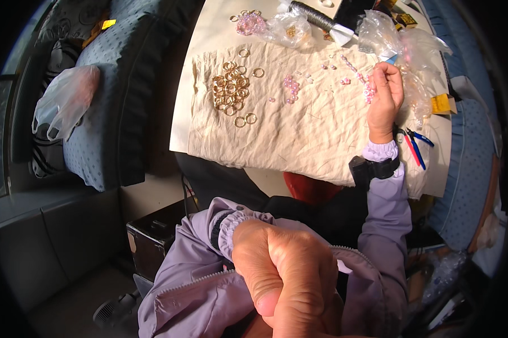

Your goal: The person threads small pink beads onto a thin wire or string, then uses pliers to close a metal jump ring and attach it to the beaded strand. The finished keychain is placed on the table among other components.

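My left hand (288, 270) is raised close to the camera, its fingers curled and thumb pressed down; whatever it grips, if anything, is hidden. Over the right side of the cloth, my right hand (387, 93) has its fingers bent together in a pinch, and I cannot make out anything between them. Just left of it a line of pink beads (352, 68) runs down to a cluster of pink beads (370, 90). A small pile of pink beads (291, 89) lies nearer the middle. Farther left sits a heap of gold-coloured rings (230, 87).
A wrinkled cream cloth (254, 143) covers the table. Clear plastic bags (378, 32) and a dark spool of thread (313, 16) lie at the back. Pliers with red and blue handles (416, 147) rest by the right edge. A plastic bag (68, 98) sits on the blue sofa (116, 124).
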Demonstrator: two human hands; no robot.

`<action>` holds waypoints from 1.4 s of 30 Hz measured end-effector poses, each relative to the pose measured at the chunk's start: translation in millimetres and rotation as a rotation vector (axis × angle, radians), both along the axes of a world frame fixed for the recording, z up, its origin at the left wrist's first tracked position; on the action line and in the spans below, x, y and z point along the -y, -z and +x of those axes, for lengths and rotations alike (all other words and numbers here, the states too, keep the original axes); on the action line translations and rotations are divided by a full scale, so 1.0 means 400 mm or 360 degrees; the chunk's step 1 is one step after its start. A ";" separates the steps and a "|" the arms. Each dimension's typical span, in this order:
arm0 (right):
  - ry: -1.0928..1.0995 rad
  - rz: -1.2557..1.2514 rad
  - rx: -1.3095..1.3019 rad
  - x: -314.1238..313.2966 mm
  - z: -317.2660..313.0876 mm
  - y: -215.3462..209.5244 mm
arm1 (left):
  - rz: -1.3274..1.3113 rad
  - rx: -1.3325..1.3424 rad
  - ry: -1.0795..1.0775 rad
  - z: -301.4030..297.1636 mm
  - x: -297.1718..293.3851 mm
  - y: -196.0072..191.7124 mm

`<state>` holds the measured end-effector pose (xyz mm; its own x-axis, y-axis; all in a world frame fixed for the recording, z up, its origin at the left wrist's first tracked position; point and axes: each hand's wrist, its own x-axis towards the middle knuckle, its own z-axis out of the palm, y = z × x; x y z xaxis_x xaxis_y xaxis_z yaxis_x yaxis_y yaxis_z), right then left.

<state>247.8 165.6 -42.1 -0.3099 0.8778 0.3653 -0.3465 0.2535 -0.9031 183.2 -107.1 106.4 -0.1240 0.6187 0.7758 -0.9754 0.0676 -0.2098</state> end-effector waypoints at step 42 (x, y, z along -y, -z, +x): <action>0.0156 0.0063 -0.0285 0.018 -0.008 -0.026 | -0.0521 -0.1444 -0.1427 -0.157 -0.008 -0.063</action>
